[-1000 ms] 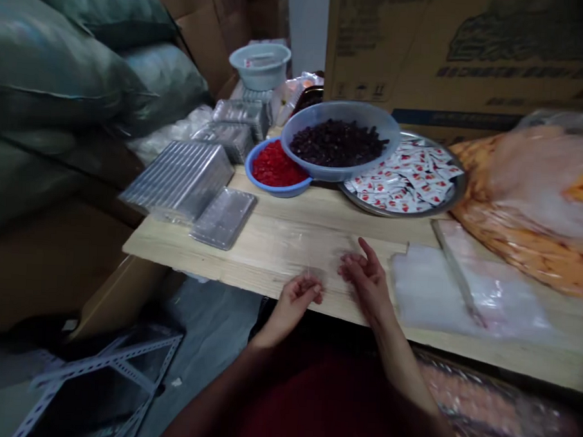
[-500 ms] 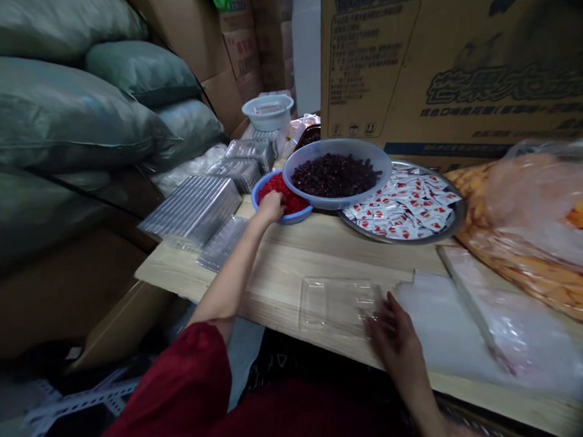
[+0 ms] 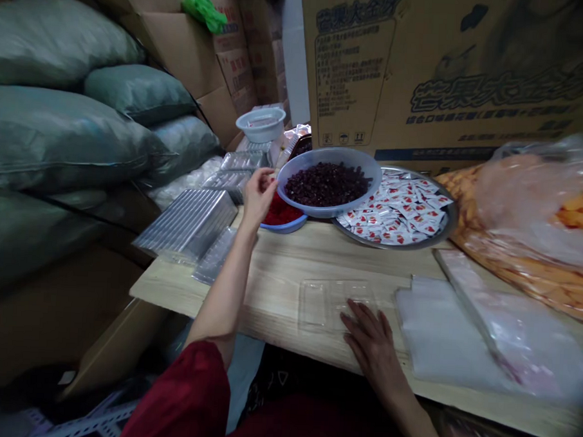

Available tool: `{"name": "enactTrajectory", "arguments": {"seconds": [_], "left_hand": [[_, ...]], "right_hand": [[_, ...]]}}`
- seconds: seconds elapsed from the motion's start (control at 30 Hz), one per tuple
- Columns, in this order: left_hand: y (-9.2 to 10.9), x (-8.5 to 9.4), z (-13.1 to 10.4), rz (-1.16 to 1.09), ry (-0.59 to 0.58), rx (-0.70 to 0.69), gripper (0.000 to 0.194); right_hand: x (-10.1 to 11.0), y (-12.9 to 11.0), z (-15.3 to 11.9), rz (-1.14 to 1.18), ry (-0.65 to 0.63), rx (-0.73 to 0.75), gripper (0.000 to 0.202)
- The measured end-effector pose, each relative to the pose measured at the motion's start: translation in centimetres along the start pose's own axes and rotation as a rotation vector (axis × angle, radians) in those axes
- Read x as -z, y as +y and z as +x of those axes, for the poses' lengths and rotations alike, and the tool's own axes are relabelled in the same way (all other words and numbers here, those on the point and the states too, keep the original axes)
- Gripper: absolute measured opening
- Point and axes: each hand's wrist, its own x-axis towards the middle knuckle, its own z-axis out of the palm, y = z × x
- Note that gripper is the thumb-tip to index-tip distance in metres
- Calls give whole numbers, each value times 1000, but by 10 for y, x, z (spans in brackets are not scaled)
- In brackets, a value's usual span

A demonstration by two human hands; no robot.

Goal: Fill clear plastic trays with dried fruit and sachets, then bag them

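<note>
Two hands work: the left hand (image 3: 258, 192) hovers pinched above the blue bowl (image 3: 282, 223), seemingly gripping red pieces; the right hand (image 3: 370, 338) lies flat, open, steadying the clear tray (image 3: 331, 301). Filling step; carry across carefully.

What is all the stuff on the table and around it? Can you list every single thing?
clear tray: one, see-through, near table edge, under the right fingertips
blue bowl: one, holds red bits, left of the big bowl
big bowl: one, pale blue, holds dark pieces
metal tray: one, silver, full of red-and-white sachets
tray stacks: several, clear, on the table's left end
plastic bags: a pile, clear, right of the clear tray
orange snack bag: one, far right
white bowl: one, at the back
sacks: several, grey-green, left
cardboard box: one large, brown, behind
table: one, light wood
left hand: pinched above the blue bowl
right hand: flat on the table
</note>
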Motion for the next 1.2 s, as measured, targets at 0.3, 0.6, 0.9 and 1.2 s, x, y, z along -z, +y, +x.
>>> {"name": "enactTrajectory", "arguments": {"seconds": [0.3, 0.6, 0.9, 1.2], "left_hand": [[74, -77, 39, 630, -652, -7, 20], [71, -56, 11, -19, -27, -39, 7], [114, -80, -186, -35, -1000, -438, 14], [105, -41, -144, -175, -520, -299, 26]], "right_hand": [[9, -6, -1, 140, 53, -70, 37], [20, -18, -10, 378, 107, -216, 37], [25, -13, -10, 431, 81, -244, 31], [21, -10, -12, 465, 120, -224, 27]]}}
